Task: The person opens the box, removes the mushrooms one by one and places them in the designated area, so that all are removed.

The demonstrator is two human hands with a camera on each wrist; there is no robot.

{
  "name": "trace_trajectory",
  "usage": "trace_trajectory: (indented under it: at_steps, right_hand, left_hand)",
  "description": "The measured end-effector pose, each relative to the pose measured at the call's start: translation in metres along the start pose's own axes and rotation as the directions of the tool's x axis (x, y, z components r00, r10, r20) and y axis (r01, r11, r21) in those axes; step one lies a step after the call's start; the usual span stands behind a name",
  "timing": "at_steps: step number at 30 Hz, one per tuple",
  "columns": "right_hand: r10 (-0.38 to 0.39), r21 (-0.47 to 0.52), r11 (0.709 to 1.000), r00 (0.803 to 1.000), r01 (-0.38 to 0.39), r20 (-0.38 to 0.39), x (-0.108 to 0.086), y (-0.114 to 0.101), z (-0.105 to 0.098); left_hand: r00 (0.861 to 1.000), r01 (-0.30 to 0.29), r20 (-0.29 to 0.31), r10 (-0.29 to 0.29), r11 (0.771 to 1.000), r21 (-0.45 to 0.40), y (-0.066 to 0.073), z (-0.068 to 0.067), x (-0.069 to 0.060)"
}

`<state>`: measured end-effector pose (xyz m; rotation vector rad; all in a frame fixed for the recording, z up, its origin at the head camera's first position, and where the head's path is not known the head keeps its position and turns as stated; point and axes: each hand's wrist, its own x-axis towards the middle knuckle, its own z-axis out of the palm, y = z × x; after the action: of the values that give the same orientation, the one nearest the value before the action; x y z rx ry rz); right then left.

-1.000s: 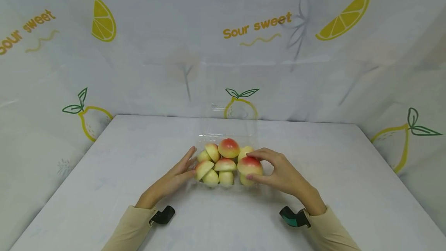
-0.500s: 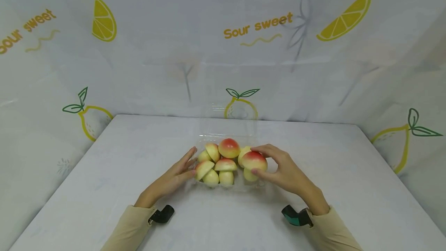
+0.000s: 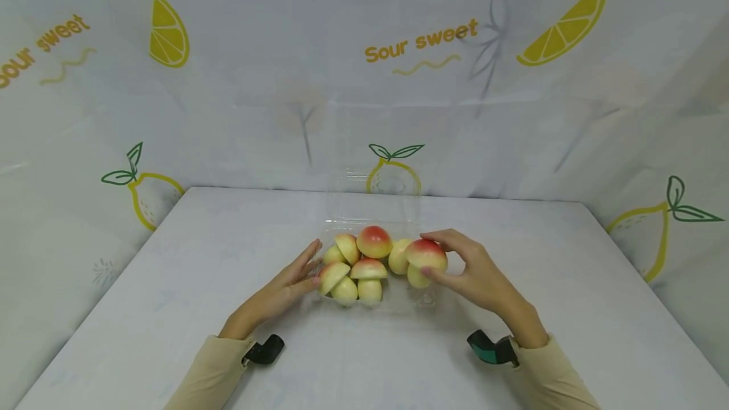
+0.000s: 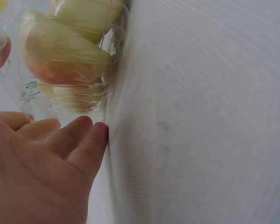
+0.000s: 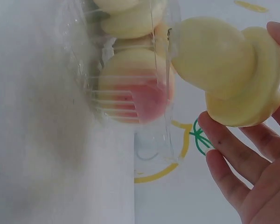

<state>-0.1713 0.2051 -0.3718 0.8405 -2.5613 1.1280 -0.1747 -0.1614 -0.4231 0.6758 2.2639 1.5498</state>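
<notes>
With its fingers and thumb, my right hand point(image 3: 481, 280) pinches the cap of a toy mushroom point(image 3: 426, 255), which has a red-and-cream cap and a pale yellow stem. It is raised at the right end of a clear plastic clamshell box point(image 3: 398, 299), stem toward the box in the right wrist view. Several similar mushrooms point(image 3: 369, 269) lie in the box, mostly toward its left. My left hand point(image 3: 276, 296) rests at the box's left end, its fingers point(image 4: 70, 135) extended against or very close to the plastic. The box's base is partly hidden by the mushrooms.
The box's transparent lid point(image 3: 370, 207) stands raised behind it. A white-covered table point(image 3: 364, 359) lies under everything, and its back edge meets a hanging cloth point(image 3: 256, 81) printed with lemons. Each wrist carries a small black camera point(image 3: 264, 350).
My right hand has lifted the mushroom from the box's front right corner, moving it up and to the right. A gap now shows there. My left hand has stayed put.
</notes>
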Motion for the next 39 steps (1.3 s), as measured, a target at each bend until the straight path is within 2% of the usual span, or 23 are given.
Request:
trace_trajectory:
  at_steps: [12,17,23,27,32,39]
  right_hand:
    - [0.052,-0.018,0.998,0.999,-0.052,-0.007,-0.003,0.011,-0.011]
    - [0.046,0.001,0.999,0.999,-0.046,-0.006,-0.004,0.016,-0.01]
    - [0.09,0.041,0.995,0.996,-0.09,0.007,-0.003,0.019,-0.007]
    - [0.093,0.066,0.993,0.996,-0.093,0.009,-0.001,0.02,-0.005]
    - [0.083,0.069,0.994,0.996,-0.084,0.016,0.0,0.02,-0.004]
    - [0.126,0.06,0.99,0.99,-0.129,0.055,0.0,0.021,-0.004]
  left_hand:
    - [1.0,0.007,0.002,-0.007,1.0,0.003,0.0,0.001,0.0]
    - [1.0,0.008,-0.001,-0.008,1.0,0.005,0.0,0.001,0.0]
    - [1.0,0.007,-0.002,-0.007,1.0,0.002,0.002,0.001,0.0]
    - [1.0,0.004,-0.003,-0.004,1.0,0.004,0.002,0.001,0.0]
    - [1.0,0.004,-0.004,-0.004,1.0,0.002,0.002,0.001,0.0]
    - [1.0,0.009,-0.004,-0.009,1.0,-0.002,0.002,0.001,-0.001]
